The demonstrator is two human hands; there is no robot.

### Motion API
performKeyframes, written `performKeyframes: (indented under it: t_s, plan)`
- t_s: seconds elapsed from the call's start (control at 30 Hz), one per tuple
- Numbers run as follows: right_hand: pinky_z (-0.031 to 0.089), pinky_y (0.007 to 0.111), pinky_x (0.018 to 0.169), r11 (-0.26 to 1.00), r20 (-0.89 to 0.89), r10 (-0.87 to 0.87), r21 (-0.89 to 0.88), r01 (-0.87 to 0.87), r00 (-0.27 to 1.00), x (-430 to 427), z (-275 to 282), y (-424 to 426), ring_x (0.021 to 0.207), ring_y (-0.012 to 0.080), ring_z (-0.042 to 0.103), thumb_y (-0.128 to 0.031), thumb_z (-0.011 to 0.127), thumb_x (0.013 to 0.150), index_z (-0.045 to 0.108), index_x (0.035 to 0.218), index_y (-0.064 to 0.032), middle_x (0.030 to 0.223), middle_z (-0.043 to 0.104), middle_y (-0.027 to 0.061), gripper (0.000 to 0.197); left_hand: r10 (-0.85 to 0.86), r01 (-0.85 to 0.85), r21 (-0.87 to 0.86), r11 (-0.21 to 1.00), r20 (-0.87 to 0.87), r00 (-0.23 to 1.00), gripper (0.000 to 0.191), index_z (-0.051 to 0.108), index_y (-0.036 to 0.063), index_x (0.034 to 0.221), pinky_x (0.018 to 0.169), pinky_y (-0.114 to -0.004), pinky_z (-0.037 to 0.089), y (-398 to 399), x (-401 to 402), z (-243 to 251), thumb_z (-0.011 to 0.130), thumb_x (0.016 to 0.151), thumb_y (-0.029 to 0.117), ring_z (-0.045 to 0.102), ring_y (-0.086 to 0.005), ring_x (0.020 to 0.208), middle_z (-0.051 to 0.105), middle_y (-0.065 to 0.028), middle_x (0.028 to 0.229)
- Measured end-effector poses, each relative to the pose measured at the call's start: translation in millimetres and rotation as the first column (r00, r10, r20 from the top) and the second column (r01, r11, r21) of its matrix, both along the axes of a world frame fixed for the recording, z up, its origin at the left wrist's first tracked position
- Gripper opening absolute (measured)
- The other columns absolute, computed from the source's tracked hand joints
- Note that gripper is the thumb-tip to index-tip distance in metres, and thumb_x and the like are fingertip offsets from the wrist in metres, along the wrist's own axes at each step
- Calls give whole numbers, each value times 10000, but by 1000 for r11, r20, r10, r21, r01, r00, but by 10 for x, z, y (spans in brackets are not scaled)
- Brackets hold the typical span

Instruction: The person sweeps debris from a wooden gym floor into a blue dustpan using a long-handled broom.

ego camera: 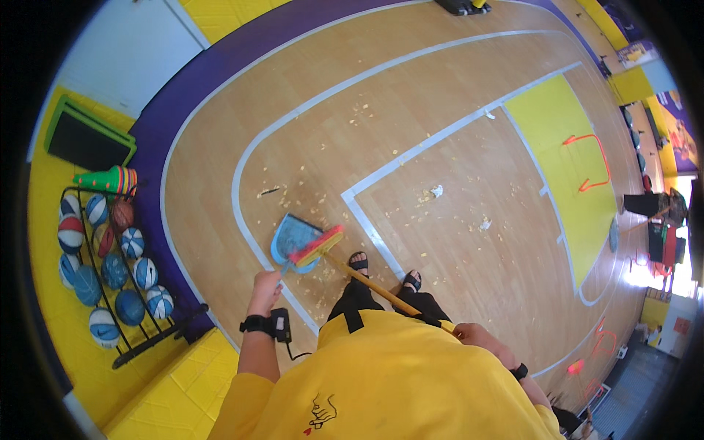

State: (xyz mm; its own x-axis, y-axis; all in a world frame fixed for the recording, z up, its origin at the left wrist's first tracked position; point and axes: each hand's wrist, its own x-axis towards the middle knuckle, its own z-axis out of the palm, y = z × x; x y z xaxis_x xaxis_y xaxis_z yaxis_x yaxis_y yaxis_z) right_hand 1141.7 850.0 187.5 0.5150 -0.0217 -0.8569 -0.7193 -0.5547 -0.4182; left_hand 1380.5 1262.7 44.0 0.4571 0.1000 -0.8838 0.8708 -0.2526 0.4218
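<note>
My left hand (pixel 267 288) is closed on the handle of a blue plastic dustpan (pixel 297 236), which rests on the wooden court floor at the left. My right hand (pixel 471 334), near my waist, grips the end of a wooden broom handle (pixel 385 292). The broom head (pixel 317 246), yellow with red bristles, lies over the front right part of the dustpan. Small pale scraps (pixel 316 203) are scattered around the pan and farther out. A dark thin piece (pixel 270 191) lies beyond the pan. Crumpled white paper (pixel 437 191) and another white piece (pixel 484 225) are on the floor to the right.
A black rack (pixel 159 335) of basketballs stands against the left wall, with stacked cones (pixel 113 179) and green-framed panels (pixel 91 136) beyond. An orange hurdle (pixel 606 159) stands on the yellow court area. At far right, a person (pixel 646 204) holds a mop.
</note>
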Motion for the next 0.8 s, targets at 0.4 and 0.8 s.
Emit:
performKeyframes:
  t_s: [0.4,0.8]
  plan:
    - [330,239,320,663,11,-749,19,749,663,235,113,-180,356,109,434,-169,572,776,528,868,19,536,509,51,214,-8,-2,-94,996,-106,994,129,479,25,676,284,-222,234,-62,334,-276,488,736,139,365,-90,348,481,-72,554]
    - [386,273,337,82,-27,-995,327,941,96,1240,-513,-1785,369,155,439,-92,509,789,455,767,0,557,488,74,109,-237,238,-78,968,20,971,120,477,31,833,306,-212,235,-1797,1496,339,499,749,114,364,-91,374,468,-67,593]
